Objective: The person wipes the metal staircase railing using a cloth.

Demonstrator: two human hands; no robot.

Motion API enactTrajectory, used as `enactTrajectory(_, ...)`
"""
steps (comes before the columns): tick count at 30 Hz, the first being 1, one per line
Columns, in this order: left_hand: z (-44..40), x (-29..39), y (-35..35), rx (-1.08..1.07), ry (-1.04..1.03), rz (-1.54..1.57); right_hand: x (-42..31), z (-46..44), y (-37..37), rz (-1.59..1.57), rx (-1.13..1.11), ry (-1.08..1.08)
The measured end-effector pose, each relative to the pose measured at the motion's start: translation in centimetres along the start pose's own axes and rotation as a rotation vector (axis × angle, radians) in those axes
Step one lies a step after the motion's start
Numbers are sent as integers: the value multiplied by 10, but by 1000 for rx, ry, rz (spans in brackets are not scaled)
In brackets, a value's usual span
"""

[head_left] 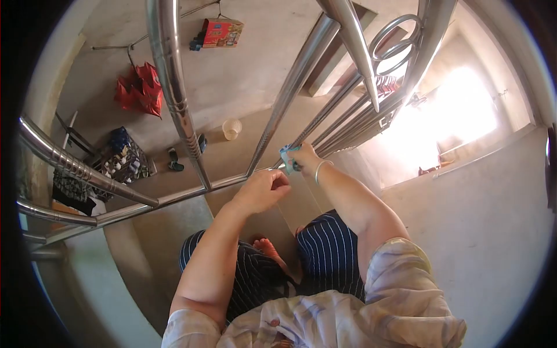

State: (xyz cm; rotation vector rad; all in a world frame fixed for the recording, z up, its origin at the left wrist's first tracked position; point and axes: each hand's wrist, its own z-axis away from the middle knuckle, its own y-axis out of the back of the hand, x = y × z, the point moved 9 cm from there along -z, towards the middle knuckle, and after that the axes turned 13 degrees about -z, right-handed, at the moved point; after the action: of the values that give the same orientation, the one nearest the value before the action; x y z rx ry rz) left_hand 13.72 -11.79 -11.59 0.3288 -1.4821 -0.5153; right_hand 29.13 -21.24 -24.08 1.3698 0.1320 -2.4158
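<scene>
My right hand [304, 158] is closed round a blue-green cloth [286, 155], which it presses against the lower end of a steel baluster [300, 130]. A pale bangle [320, 168] circles that wrist. My left hand [264, 190] hovers by the bottom rail [227, 181], its fingers curled in and nothing showing in them. Whether it touches the rail is hard to tell. Part of the cloth is hidden behind my right fingers.
Thick steel balusters [173, 75] stand in front of me. Beyond the railing are a white basket [232, 129], dark slippers [176, 166], a loaded rack [125, 159], red foil balloons [139, 90] and a hanging red box [223, 33]. My knees [331, 249] are below my arms.
</scene>
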Motion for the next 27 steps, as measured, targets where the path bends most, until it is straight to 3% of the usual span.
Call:
enactTrajectory(1, -2, -4, 0, 16, -23, 29, -6, 2, 1, 3, -2, 3)
enactTrajectory(6, -1, -3, 3, 14, 1, 104, -113, 69, 24, 54, 100, 428)
enactTrajectory(10, -1, 0, -2, 9, -2, 79, -205, 170, 47, -530, 113, 905)
enactTrajectory(13, 0, 3, -5, -3, -19, 51, -230, 227, 56, -599, 144, 1062)
enactTrajectory(15, 1, 0, -3, -1, -2, 44, -238, 268, 54, -321, 254, 1300)
enactTrajectory(18, 2, -7, -4, 15, -14, 11, -262, 321, 25, -139, 335, 1473)
enactTrajectory(20, 4, -10, -4, 43, -2, 75, -280, 316, 12, -100, 282, 1557)
enactTrajectory(22, 7, -5, -1, 23, 31, 54, -299, 325, -27, 147, 194, 1790)
enactTrajectory(23, 8, -6, 0, 2, 71, 36, -302, 320, -29, 151, 198, 1799)
enactTrajectory(25, 7, -9, -1, -6, 70, 33, -298, 295, -32, 467, 487, 1729)
enactTrajectory(27, 7, -12, -1, -13, 75, 33, -287, 276, -20, 362, 473, 1724)
